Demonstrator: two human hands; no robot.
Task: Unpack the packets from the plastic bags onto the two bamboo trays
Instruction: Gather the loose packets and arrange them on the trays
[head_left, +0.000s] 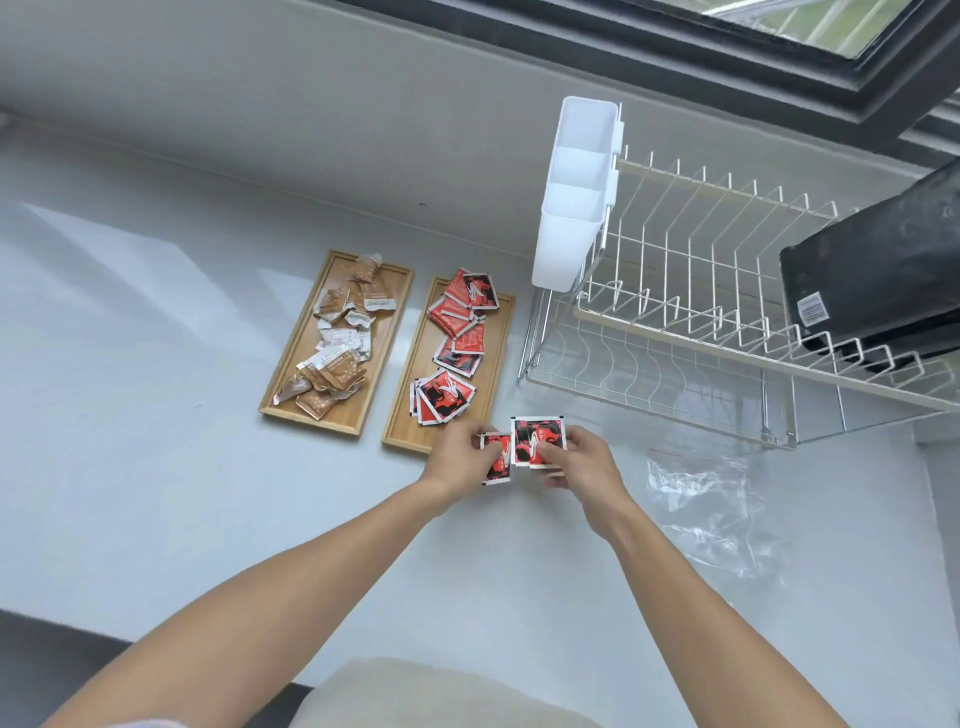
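Dish rack (727, 322) as landmark. To its left lie two bamboo trays: the far one (280, 374) holds brown packets (337, 343), the near one (498, 332) red packets (457, 353). Below the rack, an emptied plastic bag (701, 499). Beside it, the left hand (457, 462) pinches one red sachet (496, 460); the right hand (576, 460) pinches a small fanned stack (537, 439). Sachets probably light, flat, slick; best gripped by the edges.

head view, steeply down, seemingly close.
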